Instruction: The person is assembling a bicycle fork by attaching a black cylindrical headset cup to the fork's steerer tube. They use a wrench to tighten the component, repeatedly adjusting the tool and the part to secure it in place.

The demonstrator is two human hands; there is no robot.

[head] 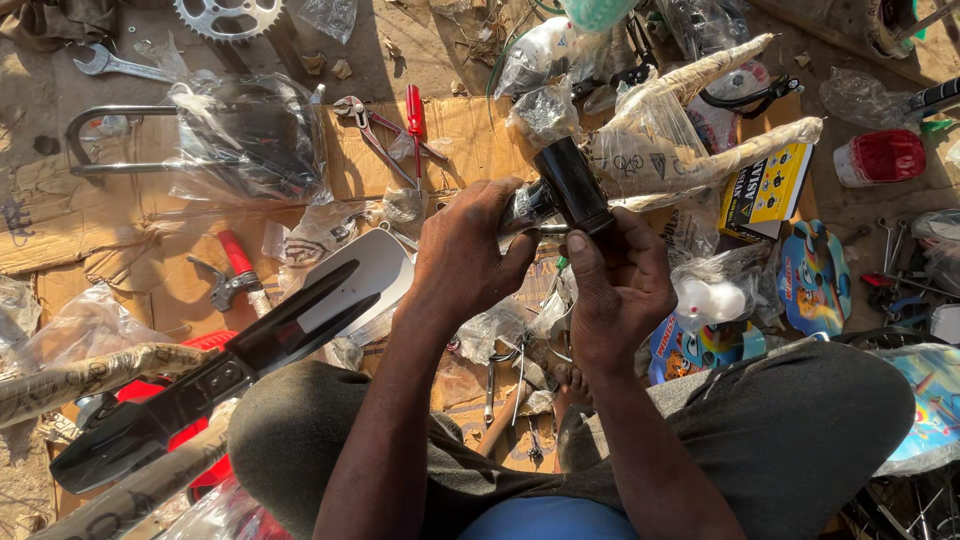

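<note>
Both hands grip black tube; lower end hidden.

A black tube, short and thick like a bicycle head tube, is gripped at its lower end, tilted up and away past the fingertips. Crumpled clear plastic wrap clings to its far end, beyond the fingers. Two paper-wrapped fork legs spread out rightward from it, well clear of the thumb.
</note>
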